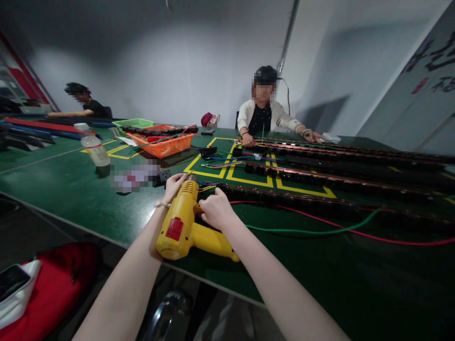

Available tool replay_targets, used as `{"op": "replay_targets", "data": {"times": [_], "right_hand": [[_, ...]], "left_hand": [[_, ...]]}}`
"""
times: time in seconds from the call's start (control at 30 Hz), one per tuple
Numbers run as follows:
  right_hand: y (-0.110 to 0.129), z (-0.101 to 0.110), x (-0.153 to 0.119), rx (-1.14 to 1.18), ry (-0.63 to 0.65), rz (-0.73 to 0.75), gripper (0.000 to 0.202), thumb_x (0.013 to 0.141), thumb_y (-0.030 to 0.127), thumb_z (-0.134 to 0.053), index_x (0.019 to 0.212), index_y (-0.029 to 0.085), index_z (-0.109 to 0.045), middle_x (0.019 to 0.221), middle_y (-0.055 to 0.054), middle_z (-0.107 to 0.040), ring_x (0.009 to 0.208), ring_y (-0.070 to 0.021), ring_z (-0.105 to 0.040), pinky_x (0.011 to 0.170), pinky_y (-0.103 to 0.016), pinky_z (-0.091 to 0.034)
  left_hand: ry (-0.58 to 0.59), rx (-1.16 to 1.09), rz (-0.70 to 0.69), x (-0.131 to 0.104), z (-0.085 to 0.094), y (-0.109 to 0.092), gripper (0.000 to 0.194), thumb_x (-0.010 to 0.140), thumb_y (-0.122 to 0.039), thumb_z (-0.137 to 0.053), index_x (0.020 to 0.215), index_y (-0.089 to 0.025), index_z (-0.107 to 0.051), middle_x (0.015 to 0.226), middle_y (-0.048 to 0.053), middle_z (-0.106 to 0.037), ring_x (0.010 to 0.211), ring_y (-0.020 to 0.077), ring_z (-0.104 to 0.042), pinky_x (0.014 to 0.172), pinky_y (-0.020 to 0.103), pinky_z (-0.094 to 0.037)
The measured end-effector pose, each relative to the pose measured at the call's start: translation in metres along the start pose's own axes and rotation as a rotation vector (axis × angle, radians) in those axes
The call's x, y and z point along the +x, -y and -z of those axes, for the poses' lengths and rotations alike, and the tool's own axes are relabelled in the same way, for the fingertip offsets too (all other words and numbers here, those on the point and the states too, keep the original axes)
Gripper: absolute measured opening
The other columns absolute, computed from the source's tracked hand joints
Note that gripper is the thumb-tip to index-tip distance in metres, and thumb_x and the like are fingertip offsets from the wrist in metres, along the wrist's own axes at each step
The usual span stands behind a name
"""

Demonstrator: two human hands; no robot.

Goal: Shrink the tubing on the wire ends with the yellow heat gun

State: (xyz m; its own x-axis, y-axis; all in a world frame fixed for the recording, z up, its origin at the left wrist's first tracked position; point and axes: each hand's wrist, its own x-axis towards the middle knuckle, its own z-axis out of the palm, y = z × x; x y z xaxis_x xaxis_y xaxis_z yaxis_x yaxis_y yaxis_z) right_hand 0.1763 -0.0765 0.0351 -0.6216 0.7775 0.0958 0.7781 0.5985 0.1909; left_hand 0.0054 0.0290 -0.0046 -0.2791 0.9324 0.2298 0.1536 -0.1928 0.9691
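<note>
A yellow heat gun (pixel 177 220) lies on the green table (pixel 81 199) between my forearms, its nozzle pointing away from me. My left hand (pixel 173 185) is closed beside the nozzle, its fingertips partly hidden, at the far end of several thin coloured wires (pixel 207 188). Just beyond the gun's handle, my right hand (pixel 217 208) has its fingers curled around the wires where they leave a long black strip (pixel 280 195). What the left fingertips pinch is too small to make out. Red and green cables (pixel 316 232) trail to the right.
More long strips with copper-coloured edges (pixel 302 175) lie beyond, over yellow tape outlines (pixel 249 181). At left are a bottle (pixel 95 149), an orange basket (pixel 167 146) and a green basket (pixel 137 123). One co-worker (pixel 262 113) sits opposite; another (pixel 87 106) works far left.
</note>
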Motion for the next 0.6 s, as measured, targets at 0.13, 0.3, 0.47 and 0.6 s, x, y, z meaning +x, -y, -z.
{"op": "replay_targets", "data": {"times": [0.13, 0.3, 0.47, 0.6], "right_hand": [[-0.001, -0.001, -0.002, 0.014, -0.008, -0.005, 0.032, 0.089, 0.041, -0.054, 0.107, 0.015, -0.058, 0.107, -0.006, -0.060, 0.096, -0.0174, -0.059, 0.086, -0.041, -0.048], [-0.002, -0.003, -0.006, 0.032, 0.002, -0.008, 0.032, 0.089, 0.041, -0.054, 0.107, 0.015, -0.058, 0.106, -0.006, -0.061, 0.096, -0.0174, -0.059, 0.086, -0.042, -0.048], [-0.006, -0.001, -0.016, 0.048, 0.029, -0.025, 0.031, 0.089, 0.041, -0.054, 0.106, 0.015, -0.058, 0.106, -0.005, -0.061, 0.096, -0.0174, -0.059, 0.087, -0.042, -0.047], [-0.011, 0.000, -0.029, 0.053, 0.041, -0.065, 0.032, 0.089, 0.042, -0.054, 0.106, 0.016, -0.059, 0.106, -0.005, -0.061, 0.096, -0.0174, -0.059, 0.088, -0.043, -0.046]], "left_hand": [[-0.005, 0.009, -0.016, -0.001, 0.000, -0.001, 0.034, 0.089, -0.036, -0.055, 0.116, -0.015, -0.056, 0.118, 0.007, -0.057, 0.101, 0.0231, -0.058, 0.085, 0.041, -0.051], [-0.018, 0.018, -0.035, 0.002, -0.001, 0.001, 0.034, 0.089, -0.036, -0.054, 0.117, -0.016, -0.056, 0.119, 0.008, -0.057, 0.101, 0.0225, -0.058, 0.085, 0.041, -0.051], [-0.038, 0.020, -0.041, 0.005, -0.002, 0.006, 0.032, 0.087, -0.038, -0.057, 0.108, -0.014, -0.060, 0.104, 0.007, -0.062, 0.088, 0.0178, -0.060, 0.076, 0.034, -0.052], [-0.065, 0.009, -0.042, 0.005, -0.002, 0.009, 0.038, 0.068, -0.048, -0.071, 0.082, -0.012, -0.067, 0.071, 0.004, -0.064, 0.065, 0.0149, -0.056, 0.055, 0.023, -0.041]]}}
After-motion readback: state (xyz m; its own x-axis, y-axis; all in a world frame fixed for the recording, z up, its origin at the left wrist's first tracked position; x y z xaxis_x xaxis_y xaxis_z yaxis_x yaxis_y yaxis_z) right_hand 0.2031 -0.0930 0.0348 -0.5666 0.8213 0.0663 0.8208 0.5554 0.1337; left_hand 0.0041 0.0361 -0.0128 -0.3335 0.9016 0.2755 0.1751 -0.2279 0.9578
